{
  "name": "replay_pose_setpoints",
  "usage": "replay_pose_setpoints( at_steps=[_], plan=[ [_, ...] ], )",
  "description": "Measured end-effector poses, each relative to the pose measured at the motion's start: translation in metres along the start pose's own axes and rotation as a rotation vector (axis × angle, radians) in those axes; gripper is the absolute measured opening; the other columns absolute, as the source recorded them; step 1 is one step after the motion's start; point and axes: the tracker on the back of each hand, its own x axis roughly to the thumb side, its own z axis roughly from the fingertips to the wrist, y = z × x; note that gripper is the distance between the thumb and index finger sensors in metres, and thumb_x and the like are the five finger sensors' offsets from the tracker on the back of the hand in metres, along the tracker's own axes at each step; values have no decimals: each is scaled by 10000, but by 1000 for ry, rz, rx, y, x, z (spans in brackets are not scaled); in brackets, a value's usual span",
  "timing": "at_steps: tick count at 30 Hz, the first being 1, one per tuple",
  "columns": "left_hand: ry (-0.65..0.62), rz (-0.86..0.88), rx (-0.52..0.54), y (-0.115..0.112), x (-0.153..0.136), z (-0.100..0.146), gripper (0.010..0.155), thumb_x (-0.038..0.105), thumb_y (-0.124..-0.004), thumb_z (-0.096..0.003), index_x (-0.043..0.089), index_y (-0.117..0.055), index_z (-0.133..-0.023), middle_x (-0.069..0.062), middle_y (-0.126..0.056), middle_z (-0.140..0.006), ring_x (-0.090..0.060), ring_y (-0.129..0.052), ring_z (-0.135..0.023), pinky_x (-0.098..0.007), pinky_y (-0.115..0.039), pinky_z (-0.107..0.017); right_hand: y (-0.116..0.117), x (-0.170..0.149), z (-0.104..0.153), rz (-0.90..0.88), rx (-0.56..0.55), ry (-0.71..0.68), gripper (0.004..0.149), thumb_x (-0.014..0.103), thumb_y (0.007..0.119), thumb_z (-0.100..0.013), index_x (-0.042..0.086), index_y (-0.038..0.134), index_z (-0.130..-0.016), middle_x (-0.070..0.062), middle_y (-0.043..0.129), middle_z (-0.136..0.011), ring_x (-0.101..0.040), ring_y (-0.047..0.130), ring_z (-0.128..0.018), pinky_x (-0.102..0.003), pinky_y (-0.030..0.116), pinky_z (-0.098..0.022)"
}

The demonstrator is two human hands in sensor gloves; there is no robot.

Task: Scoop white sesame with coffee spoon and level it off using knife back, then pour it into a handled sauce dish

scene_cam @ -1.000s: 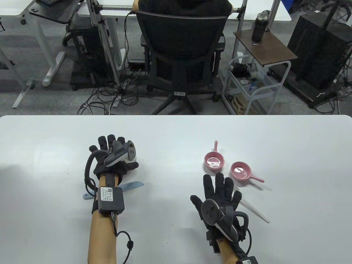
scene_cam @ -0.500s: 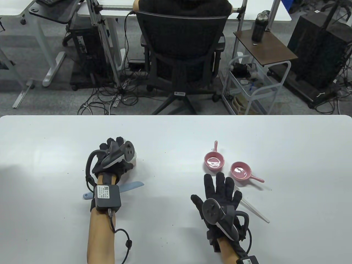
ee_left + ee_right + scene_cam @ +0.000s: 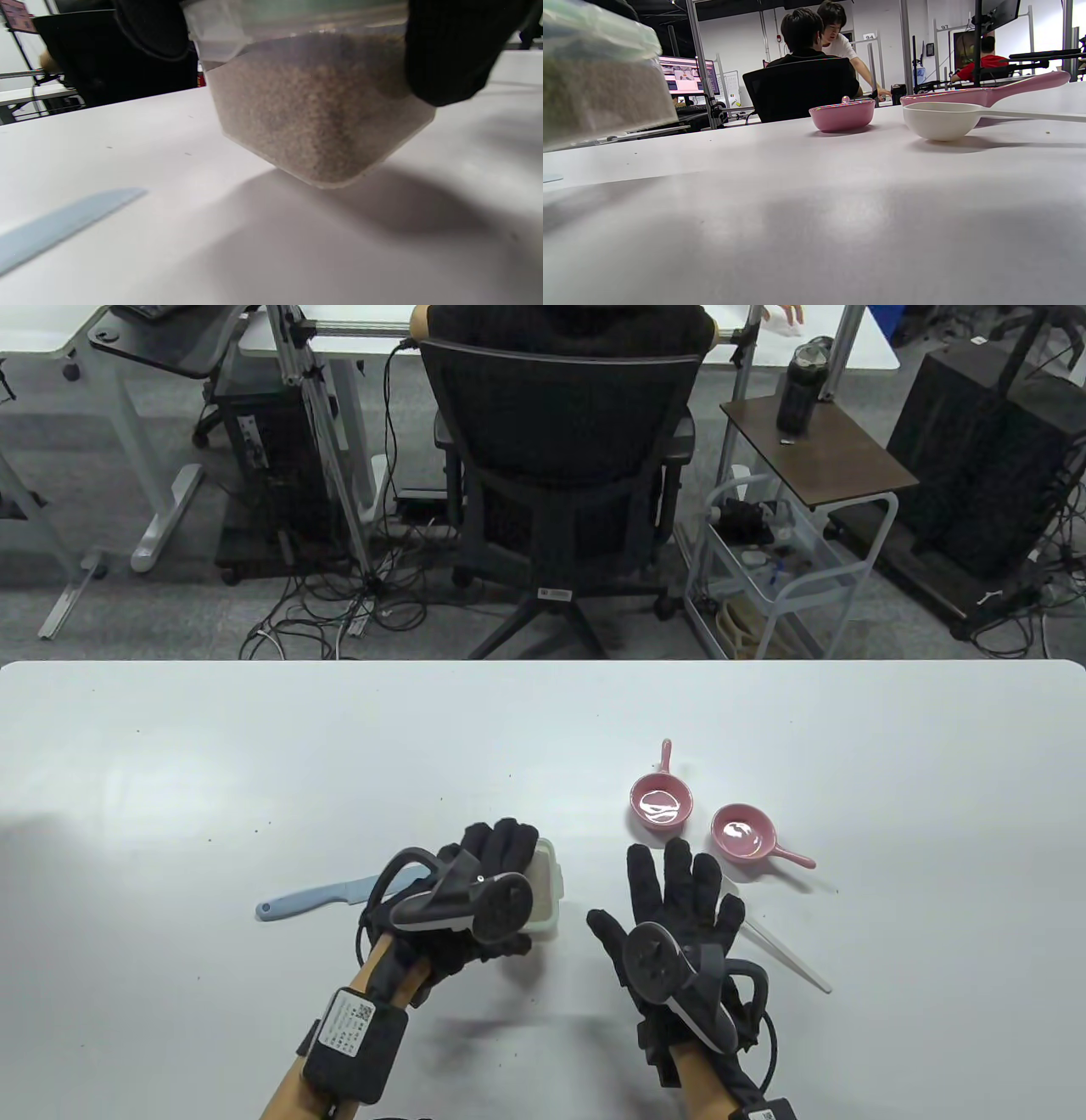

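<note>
A clear plastic tub of white sesame (image 3: 543,891) was held by the left hand (image 3: 462,903), fingers curled over its rim. In the left wrist view the tub (image 3: 322,110) was seen tilted and lifted off the counter (image 3: 543,729), a shadow lying under it. It hung toward the near middle of the counter, just beside the right hand (image 3: 679,916). That hand was laid flat with fingers spread and straight, nothing gripped, partly covering the white coffee spoon (image 3: 785,950), whose handle ran out toward the near right. The spoon's bowl (image 3: 941,120) was seen empty in the right wrist view. The light-blue knife (image 3: 318,895) was left lying near the near-left part of the counter, untouched. Two pink handled sauce dishes (image 3: 660,802) (image 3: 745,831) were set side by side right of centre, beyond the right hand; no sesame could be made out in them. It was judged that only the supply was being brought into reach: scooping, levelling and pouring were all left undone.
</note>
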Motion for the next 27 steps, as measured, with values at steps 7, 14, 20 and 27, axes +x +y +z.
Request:
replay_pose_setpoints(
  at_steps=[7,14,20,27],
  plan=[
    [-11,-34,-120,-17,14,-10,1177,652,-810,-482,37,-73,-1164,-263,-248,-1319,-570,-444,-1187,-670,-567,-782,0,1,1,-1,-2,-8,817,721,467,-548,319,271,-1231,-138,196,-1298,-484,234,-1135,-741,289,-722],
    [-32,80,-192,-8,4,8,1233,753,-683,-482,13,58,-1133,-288,-79,-1279,-585,-154,-1147,-783,-310,-749,0,2,0,-9,13,-14,817,721,469,-549,314,279,-1231,-144,216,-1298,-480,242,-1135,-735,296,-723],
    [259,98,22,24,-20,47,1019,685,-585,-561,59,-82,-1188,-253,-268,-1298,-563,-302,-1164,-725,-422,-773,2,8,0,-42,61,-33,818,711,479,-555,288,305,-1232,-165,256,-1293,-469,282,-1133,-701,354,-738],
    [532,569,215,-24,-21,59,744,583,-560,-606,102,-494,-1169,-166,-756,-1102,-407,-862,-918,-574,-683,-696,10,22,2,-6,114,-68,812,676,518,-569,235,341,-1228,-184,316,-1279,-454,356,-1128,-645,421,-758]
  ],
)
